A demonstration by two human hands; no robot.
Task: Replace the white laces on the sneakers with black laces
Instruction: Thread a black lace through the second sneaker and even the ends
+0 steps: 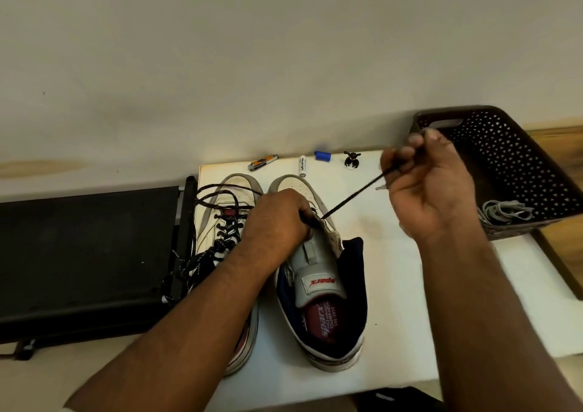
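Two white sneakers stand side by side on a white board (394, 301), toes pointing away from me. The left sneaker (227, 197) is threaded with a black lace whose loose ends (189, 269) trail off its left side. The right sneaker (328, 301) has its tongue showing and a taut black lace (350, 198) rising from its eyelets. My left hand (277, 219) grips the right sneaker at the eyelet area. My right hand (426, 178) pinches the black lace's far end, raised to the right of the shoe.
A dark perforated basket (511, 146) at the right holds a bundle of white laces (504, 211). A nail clipper (262, 162), a white tube (302, 166), a blue cap (322, 156) and a small dark figure (351, 159) lie along the board's far edge. A black bag (88, 253) lies left.
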